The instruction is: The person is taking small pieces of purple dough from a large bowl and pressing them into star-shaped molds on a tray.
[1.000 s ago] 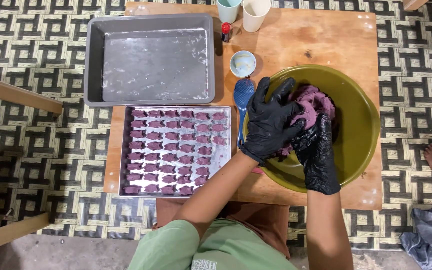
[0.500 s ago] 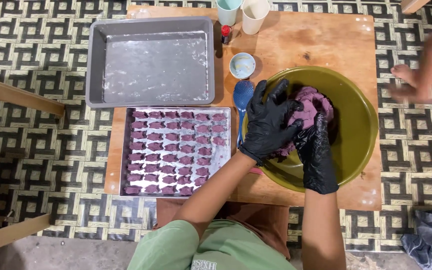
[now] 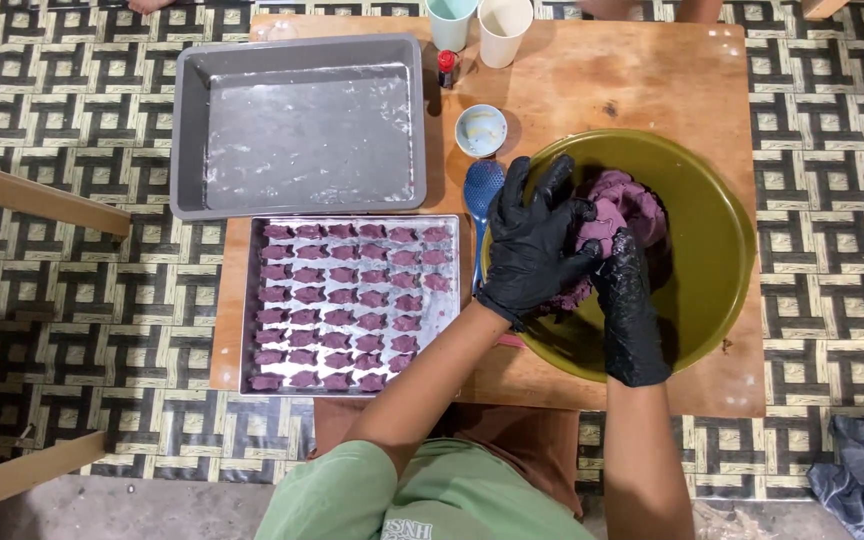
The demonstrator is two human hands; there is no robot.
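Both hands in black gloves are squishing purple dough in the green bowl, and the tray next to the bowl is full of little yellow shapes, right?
Almost. The head view shows the left hand and right hand in the purple dough in the green bowl, but the shapes on the tray are purple, not yellow.
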